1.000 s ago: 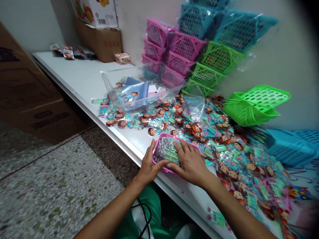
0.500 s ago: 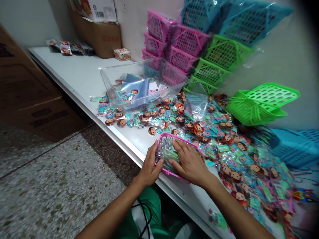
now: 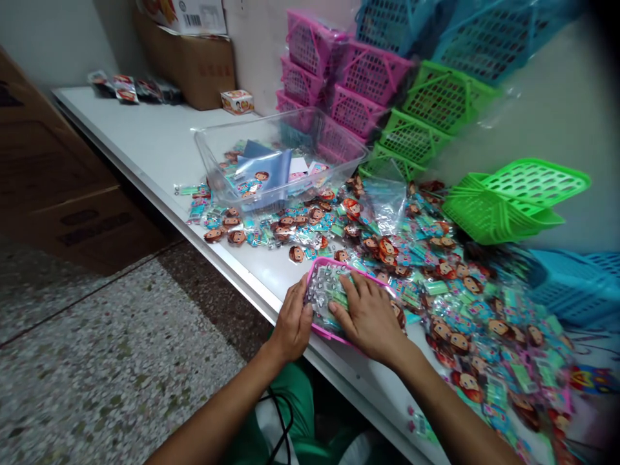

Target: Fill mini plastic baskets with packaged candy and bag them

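A pink plastic basket [image 3: 323, 333] sits at the table's front edge, filled with clear plastic packets [image 3: 322, 290] that show green and grey contents. My left hand [image 3: 292, 321] grips the basket's left end, fingers against its outer wall and thumb by the rim. Over the packets lies my right hand [image 3: 371, 312], palm down with its fingers spread, pressing on them. It covers the basket's right part. Around the basket's far side spread many small packets [image 3: 387, 252] with printed cartoon figures.
Behind stands a clear plastic tray [image 3: 206, 152] holding packets and cards. Stacked pink baskets [image 3: 358, 110], green baskets [image 3: 421, 132] and blue baskets [image 3: 387, 29] line the wall. Loose green baskets [image 3: 504, 206] and blue baskets [image 3: 571, 284] are at right. Cardboard boxes [image 3: 194, 71] stand at the far left.
My left thumb has drawn back from over the packets toward the basket's rim. My right hand has shifted slightly right, still on the packets.
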Available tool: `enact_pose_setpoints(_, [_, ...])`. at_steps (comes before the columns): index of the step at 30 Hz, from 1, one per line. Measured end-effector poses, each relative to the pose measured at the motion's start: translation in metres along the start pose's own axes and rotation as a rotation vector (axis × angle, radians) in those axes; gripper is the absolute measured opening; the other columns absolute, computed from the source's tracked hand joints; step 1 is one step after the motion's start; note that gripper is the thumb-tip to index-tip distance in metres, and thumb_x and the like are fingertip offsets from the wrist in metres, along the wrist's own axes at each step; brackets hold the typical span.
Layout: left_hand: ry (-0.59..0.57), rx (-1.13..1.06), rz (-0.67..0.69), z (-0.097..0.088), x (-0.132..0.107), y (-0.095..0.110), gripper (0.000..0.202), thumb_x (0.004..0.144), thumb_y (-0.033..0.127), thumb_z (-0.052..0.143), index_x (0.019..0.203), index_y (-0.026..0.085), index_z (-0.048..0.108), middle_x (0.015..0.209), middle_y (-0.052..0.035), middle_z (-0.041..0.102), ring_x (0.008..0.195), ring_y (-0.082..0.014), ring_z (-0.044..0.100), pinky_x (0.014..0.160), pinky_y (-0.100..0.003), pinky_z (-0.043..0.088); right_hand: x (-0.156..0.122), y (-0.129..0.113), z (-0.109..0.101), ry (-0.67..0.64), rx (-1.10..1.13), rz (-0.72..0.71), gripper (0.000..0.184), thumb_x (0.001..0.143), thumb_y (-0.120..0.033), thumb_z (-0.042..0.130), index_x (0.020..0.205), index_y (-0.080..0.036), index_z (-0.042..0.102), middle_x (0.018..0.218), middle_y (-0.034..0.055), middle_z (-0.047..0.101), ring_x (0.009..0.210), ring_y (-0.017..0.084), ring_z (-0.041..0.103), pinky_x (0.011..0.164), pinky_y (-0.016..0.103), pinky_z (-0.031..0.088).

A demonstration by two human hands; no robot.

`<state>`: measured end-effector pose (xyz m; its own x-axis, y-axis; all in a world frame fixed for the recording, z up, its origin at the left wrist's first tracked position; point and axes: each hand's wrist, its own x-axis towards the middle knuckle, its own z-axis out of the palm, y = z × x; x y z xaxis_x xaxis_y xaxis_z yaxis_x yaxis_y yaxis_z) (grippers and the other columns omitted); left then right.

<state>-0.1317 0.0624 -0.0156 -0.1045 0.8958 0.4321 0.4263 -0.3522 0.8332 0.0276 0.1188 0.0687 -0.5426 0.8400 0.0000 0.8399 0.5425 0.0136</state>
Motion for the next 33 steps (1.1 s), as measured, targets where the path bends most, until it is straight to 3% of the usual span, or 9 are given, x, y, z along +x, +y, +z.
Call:
enact_pose_setpoints(5, [0.027,-0.028,-0.108,0.000,0.003,0.007,0.051,0.094,0.025,0.035,0.143,0.022,0.024,0.140,-0.0123,0.041,0.130,-0.0223,0.038,0.107,-0.044,0.033,0.009,-0.011,-0.008,-0.012,0.072,-0.093,0.056,0.087,-0.044,0.040,0.137,-0.018,0.038,0.142,0.0156,0.037,0.127,0.034,0.033,0.101,0.054,0.028])
enact_pose_setpoints(9, [-0.012,-0.034,-0.153,-0.005,0.009,0.014,0.046,0.093,0.025,0.038,0.139,0.025,0.036,0.142,-0.0080,0.041,0.132,-0.0207,0.036,0.110,-0.043,0.030,0.008,-0.001,-0.006,-0.045,0.167,-0.128,0.062,0.088,-0.053,0.038,0.141,-0.021,0.032,0.147,0.0122,0.031,0.131,0.032,0.030,0.104,0.053,0.027])
enact_pose_setpoints(12, [-0.055,-0.034,-0.152,-0.009,0.012,0.015,0.037,0.093,0.028,0.041,0.127,0.025,0.053,0.141,-0.0069,0.043,0.130,-0.0210,0.039,0.109,-0.042,0.032,0.008,0.005,-0.003,-0.032,0.219,-0.102,0.051,0.094,-0.048,0.028,0.138,-0.024,0.039,0.146,0.0084,0.035,0.131,0.027,0.033,0.105,0.049,0.028])
enact_pose_setpoints(15, [-0.042,-0.013,-0.189,-0.010,0.010,0.018,0.035,0.091,0.029,0.046,0.124,0.024,0.055,0.137,-0.0086,0.046,0.127,-0.0209,0.043,0.106,-0.041,0.037,0.010,0.006,-0.001,0.010,0.216,-0.057,0.043,0.097,-0.038,0.026,0.131,-0.025,0.047,0.142,0.0072,0.042,0.128,0.024,0.037,0.105,0.046,0.029])
enact_pose_setpoints(20, [0.012,0.282,0.004,-0.013,0.018,0.034,0.046,0.090,0.022,0.045,0.135,0.026,0.040,0.152,-0.0099,0.022,0.139,-0.0263,0.022,0.111,-0.053,0.020,0.012,0.003,0.005,0.037,0.172,-0.045,0.049,0.094,-0.037,0.031,0.135,-0.014,0.040,0.138,0.0123,0.046,0.126,0.026,0.040,0.106,0.047,0.028])
enact_pose_setpoints(23, [-0.277,0.291,0.287,-0.019,0.041,0.044,0.058,0.090,0.024,0.044,0.144,0.022,0.023,0.155,-0.0117,0.008,0.142,-0.0277,0.009,0.113,-0.053,0.017,0.012,0.005,0.009,0.024,0.168,-0.073,0.050,0.092,-0.033,0.033,0.134,-0.008,0.040,0.133,0.0160,0.050,0.124,0.027,0.042,0.106,0.048,0.028])
enact_pose_setpoints(26, [-0.608,0.258,0.328,-0.019,0.061,0.046,0.065,0.091,0.034,0.042,0.146,0.011,0.014,0.152,-0.0195,0.015,0.141,-0.0263,0.008,0.112,-0.046,0.022,0.011,0.010,0.010,0.018,0.255,-0.098,0.047,0.090,-0.026,0.033,0.133,-0.008,0.041,0.132,0.0165,0.051,0.125,0.026,0.041,0.106,0.047,0.028])
enact_pose_setpoints(29, [-0.643,0.289,0.254,-0.012,0.066,0.042,0.065,0.091,0.038,0.042,0.143,0.006,0.021,0.150,-0.0232,0.019,0.140,-0.0284,0.010,0.112,-0.046,0.023,0.009,0.019,0.011,0.021,0.520,-0.033,0.050,0.092,-0.025,0.028,0.141,-0.013,0.028,0.140,0.0136,0.043,0.130,0.021,0.037,0.107,0.044,0.029])
enact_pose_setpoints(33, [-0.613,0.342,0.258,-0.004,0.061,0.036,0.056,0.088,0.036,0.049,0.137,0.012,0.036,0.149,-0.0202,0.027,0.139,-0.0321,0.016,0.109,-0.051,0.025,0.005,0.034,0.008,0.015,0.851,0.017,0.062,0.091,-0.018,0.028,0.147,-0.023,0.002,0.147,0.0086,0.034,0.135,0.015,0.032,0.107,0.041,0.033])
